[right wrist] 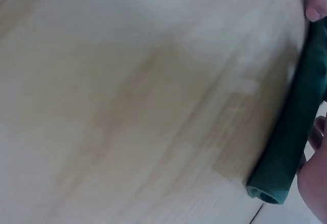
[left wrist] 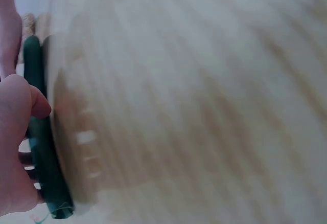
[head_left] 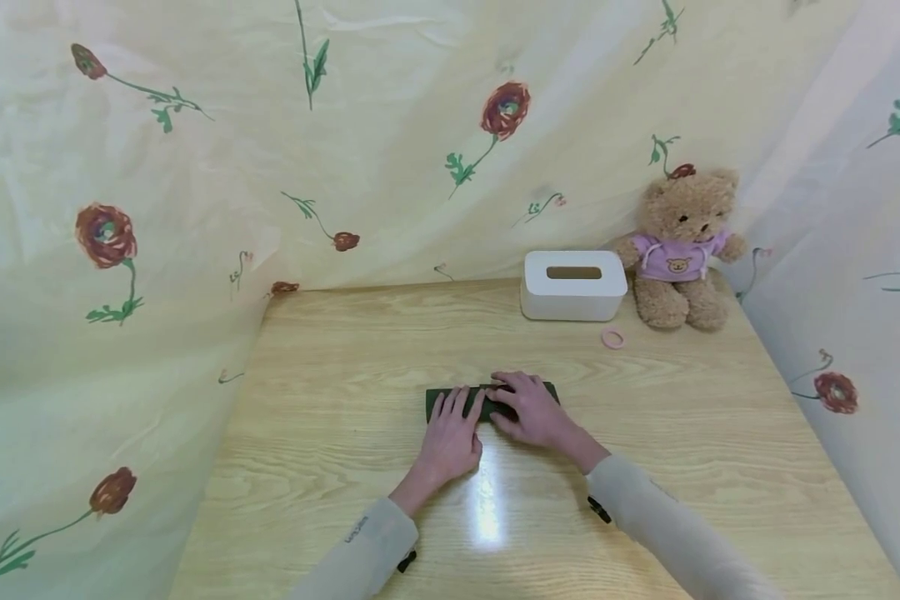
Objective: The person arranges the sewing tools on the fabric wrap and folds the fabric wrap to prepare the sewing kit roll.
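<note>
A roll of dark green cloth lies crosswise on the wooden table in front of me. My left hand rests across its left half, fingers stretched and spread over the top. In the left wrist view the left thumb overlaps the roll's near side. My right hand holds the right half with bent fingers over it and the thumb at its near edge. The right wrist view shows the cloth roll's end as a hollow tube. The fingertips of the two hands come close together near the middle.
A white tissue box stands at the back right of the table. Beside it sits a teddy bear in a lilac top. A small pink ring lies in front of the box. Flower-patterned curtain cloth hangs behind and along the sides.
</note>
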A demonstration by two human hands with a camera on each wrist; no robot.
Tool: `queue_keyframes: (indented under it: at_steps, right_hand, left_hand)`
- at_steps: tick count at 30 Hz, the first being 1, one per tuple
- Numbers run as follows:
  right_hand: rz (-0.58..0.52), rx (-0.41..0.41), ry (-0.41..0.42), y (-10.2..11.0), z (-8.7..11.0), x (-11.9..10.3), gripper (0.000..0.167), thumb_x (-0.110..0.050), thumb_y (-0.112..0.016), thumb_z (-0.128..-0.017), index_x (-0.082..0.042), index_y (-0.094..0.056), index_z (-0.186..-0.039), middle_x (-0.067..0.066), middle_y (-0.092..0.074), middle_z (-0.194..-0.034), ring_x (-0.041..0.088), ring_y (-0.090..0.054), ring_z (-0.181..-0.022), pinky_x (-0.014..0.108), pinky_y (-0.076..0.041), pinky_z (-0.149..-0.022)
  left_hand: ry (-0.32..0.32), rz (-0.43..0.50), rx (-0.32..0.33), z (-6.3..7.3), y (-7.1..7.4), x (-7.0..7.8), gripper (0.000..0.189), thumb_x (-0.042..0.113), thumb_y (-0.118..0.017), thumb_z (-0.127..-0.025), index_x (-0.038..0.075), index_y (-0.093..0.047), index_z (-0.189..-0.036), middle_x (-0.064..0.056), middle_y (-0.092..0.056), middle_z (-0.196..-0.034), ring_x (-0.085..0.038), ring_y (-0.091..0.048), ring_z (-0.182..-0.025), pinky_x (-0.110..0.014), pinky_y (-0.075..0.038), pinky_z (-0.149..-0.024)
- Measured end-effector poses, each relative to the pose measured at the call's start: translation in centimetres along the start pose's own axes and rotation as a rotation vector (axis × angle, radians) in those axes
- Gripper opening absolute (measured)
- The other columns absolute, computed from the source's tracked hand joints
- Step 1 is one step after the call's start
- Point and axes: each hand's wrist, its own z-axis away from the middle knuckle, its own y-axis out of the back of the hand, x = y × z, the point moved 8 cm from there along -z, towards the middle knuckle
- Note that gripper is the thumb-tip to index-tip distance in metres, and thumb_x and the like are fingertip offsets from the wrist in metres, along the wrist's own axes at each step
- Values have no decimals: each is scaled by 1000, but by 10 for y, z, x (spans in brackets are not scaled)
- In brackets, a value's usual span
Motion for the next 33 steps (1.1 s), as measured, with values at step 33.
queue_keyframes:
  at_steps: [33]
  right_hand:
    - [237,-153,-127,-30,35,-8,82,-61,-58,-90,-16,-39,-155,16,-31,-158,44,-27,-143,69,-21,-106]
  left_hand:
    - [116,89,-15,16,-16,1,75,37,-55,-91,18,-28,-159,-25,-27,-157,-49,-19,-144,-69,-18,-108]
